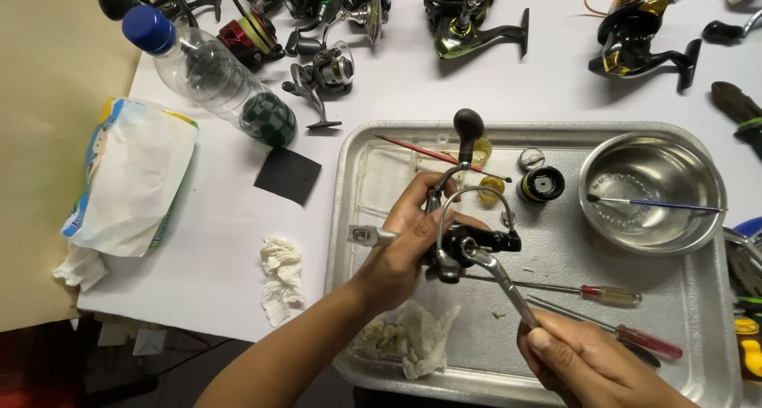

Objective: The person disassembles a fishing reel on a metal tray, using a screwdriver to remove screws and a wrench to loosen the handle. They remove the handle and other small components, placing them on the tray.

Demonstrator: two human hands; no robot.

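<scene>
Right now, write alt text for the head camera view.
A left hand grips a black fishing reel over a metal tray while the right hand works a metal tool against it. Screwdrivers, a steel bowl and more reels surround them.

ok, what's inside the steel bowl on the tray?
The steel bowl holds a thin blue-handled brush lying across it, tip left. Shallow clear liquid possibly; reflections hide any small parts.

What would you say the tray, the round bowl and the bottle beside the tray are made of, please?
Tray: probably metal, dull silver with soft reflections. Bowl: apparently polished steel, mirror-like glare inside. Bottle: clear plastic by its ribbed see-through wall, with a blue cap.
</scene>
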